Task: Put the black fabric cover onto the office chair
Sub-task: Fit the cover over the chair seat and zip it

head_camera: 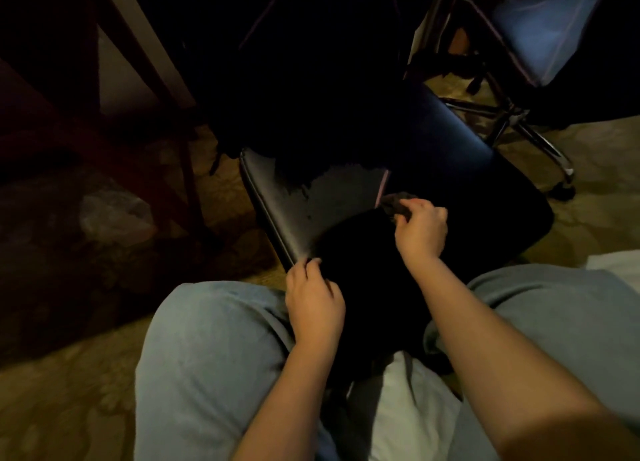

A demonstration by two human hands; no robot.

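The office chair's worn black seat (298,200) lies in front of my knees, its peeling surface showing at the near left. The black fabric cover (363,270) drapes over the seat's near edge and down between my legs. My left hand (313,301) grips the cover's edge at the seat's near left corner. Farther up on the seat, my right hand (420,228) pinches a bunched fold of the cover. The chair's backrest rises dark behind the seat; its detail is lost in shadow.
A second office chair (543,34) with a chrome wheeled base (526,131) stands at the back right. Dark wooden furniture legs (149,65) fill the left. My knees in light jeans (214,349) sit close to the seat. Patterned carpet covers the floor.
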